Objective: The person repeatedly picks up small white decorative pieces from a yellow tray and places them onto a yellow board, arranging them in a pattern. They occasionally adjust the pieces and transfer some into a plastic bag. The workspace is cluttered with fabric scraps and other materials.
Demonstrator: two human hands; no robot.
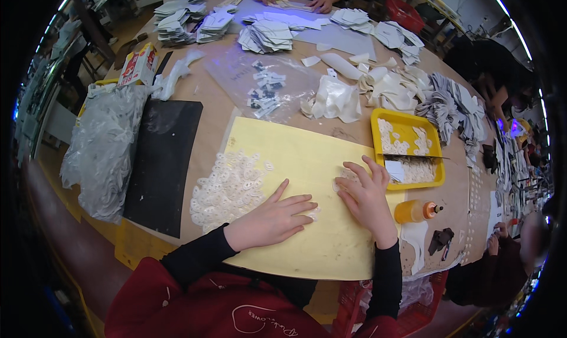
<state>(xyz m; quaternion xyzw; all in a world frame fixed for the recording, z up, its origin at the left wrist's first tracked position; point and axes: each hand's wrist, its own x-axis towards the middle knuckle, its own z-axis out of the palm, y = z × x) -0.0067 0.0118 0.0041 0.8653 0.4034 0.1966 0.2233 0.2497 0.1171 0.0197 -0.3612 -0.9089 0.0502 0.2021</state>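
- Red plastic crate [436, 305], lower edge of the frame, right of centre: translucent plastic film [418, 292] lies inside it.
- Left hand [273, 218], lower centre: palm down and open, fingers outspread, thumb pointing upward in the frame; small pale pieces show at the fingertips. No object is seen clasped.
- Right hand [367, 197], right of centre: fingers partly bent, thumb and forefinger moderately apart, beside a few pale pieces at the fingertips. Whether one is pinched cannot be told.
- Yellow sheet [301, 149], centre: both hands are over it.
- Cream ring-shaped pieces [229, 187], left of centre: a loose heap on the sheet's left part, spilling past its edge, left of the left hand.
- Squeeze bottle [416, 211], right of the right hand: orange contents, dark tip, lying on its side.
- Black mat [162, 161], left; a bulky clear plastic bag [103, 146] adjoins it.
- Yellow tray [376, 131], right of centre, beyond the right hand: two compartments, both holding similar cream pieces.
- Flat clear bag [236, 78], upper centre: small dark-and-white tags [266, 90] lie on or in it.
- Stacked white pieces [266, 36], upper centre.
- Co-worker's hands [323, 3], top edge: at a pale flat piece [290, 5].
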